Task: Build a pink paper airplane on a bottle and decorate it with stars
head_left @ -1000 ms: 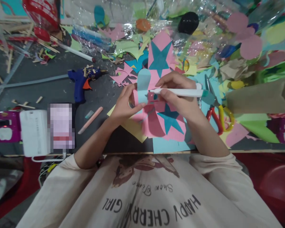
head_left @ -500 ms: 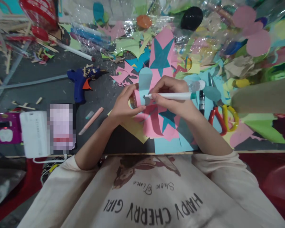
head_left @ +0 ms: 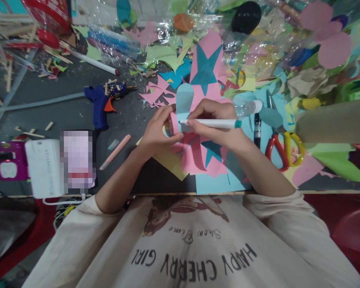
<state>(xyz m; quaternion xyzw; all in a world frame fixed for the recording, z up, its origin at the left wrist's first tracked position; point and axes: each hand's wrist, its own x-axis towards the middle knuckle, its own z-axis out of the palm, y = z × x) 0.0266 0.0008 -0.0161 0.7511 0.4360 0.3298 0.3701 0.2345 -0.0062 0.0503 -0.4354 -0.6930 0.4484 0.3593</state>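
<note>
My left hand [head_left: 157,130] curls its thumb and fingers round a pink paper-covered piece [head_left: 174,120] with a rounded, clear-looking end. A light blue paper strip with a round top [head_left: 184,98] lies across that piece. In my right hand [head_left: 217,118] is a white marker [head_left: 214,123] with a green end, its tip touching the blue strip. A clear plastic bottle neck with a white cap [head_left: 256,106] sticks out beyond the right hand; whether it joins the pink piece is hidden. Pink paper with dark teal stars [head_left: 206,66] lies behind and below the hands.
Left of the hands lie a blue glue gun [head_left: 99,106], a pink pen [head_left: 117,151], a phone [head_left: 78,160] and a white power bank [head_left: 45,168]. To the right are scissors with red and yellow handles [head_left: 277,152] and a black marker [head_left: 257,130]. Paper scraps and clear plastic cover the back.
The marker has shifted slightly left, its tip moving across the blue strip with my right hand. My left hand keeps its hold in nearly the same place.
</note>
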